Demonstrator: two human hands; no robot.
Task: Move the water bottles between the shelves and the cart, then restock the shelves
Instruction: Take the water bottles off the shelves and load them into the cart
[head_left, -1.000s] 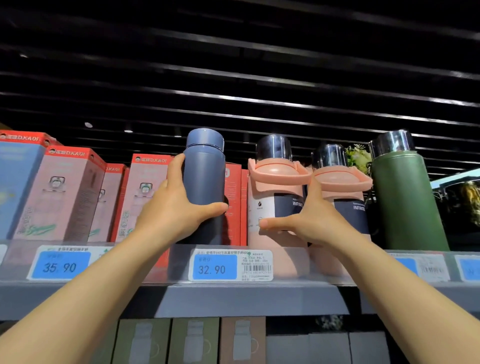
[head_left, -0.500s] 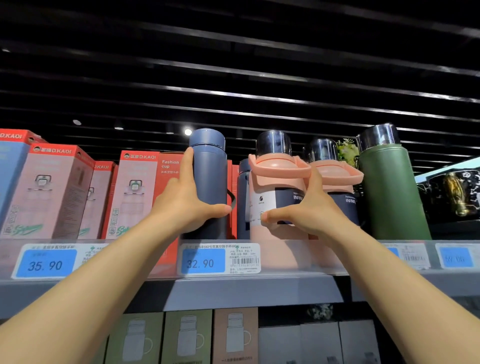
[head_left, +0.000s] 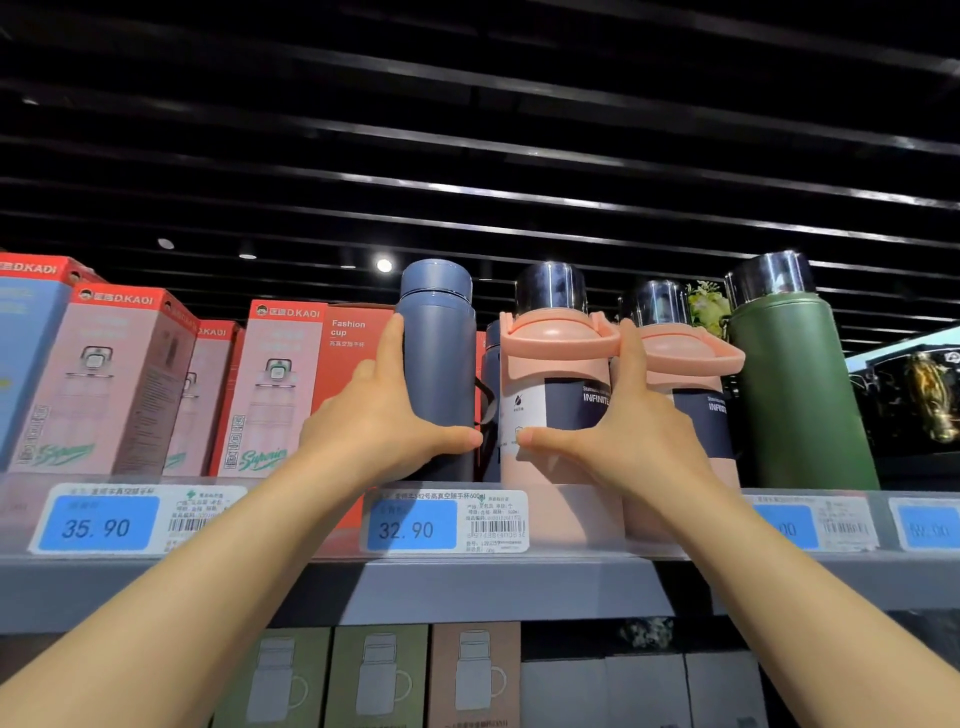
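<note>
Two bottles are in your hands on the top shelf (head_left: 467, 587): your left hand (head_left: 379, 421) wraps the lower half of the blue bottle (head_left: 439, 353), thumb across the front and fingers up its left side, and your right hand (head_left: 618, 431) grips the pink bottle (head_left: 558, 395) the same way, thumb across its label, fingers reaching behind it. Both stand upright with long axes vertical and caps up, bases hidden behind the clear price rail (head_left: 291, 514). What could go wrong: each grip sits low on a tall bottle, so lifting over that rail may let the top swing back or sideways. Just right of your right hand a second pink bottle (head_left: 675, 395) touches the one you hold, and their flat handle rings overlap, so pulling straight out could drag or topple it into the green bottle (head_left: 795, 395) beyond. Left of your left hand the boxes (head_left: 275, 384) stand close, and another blue bottle sits behind, between your hands; a sideways tilt could knock either. Lift straight up first, I'd judge.
</note>
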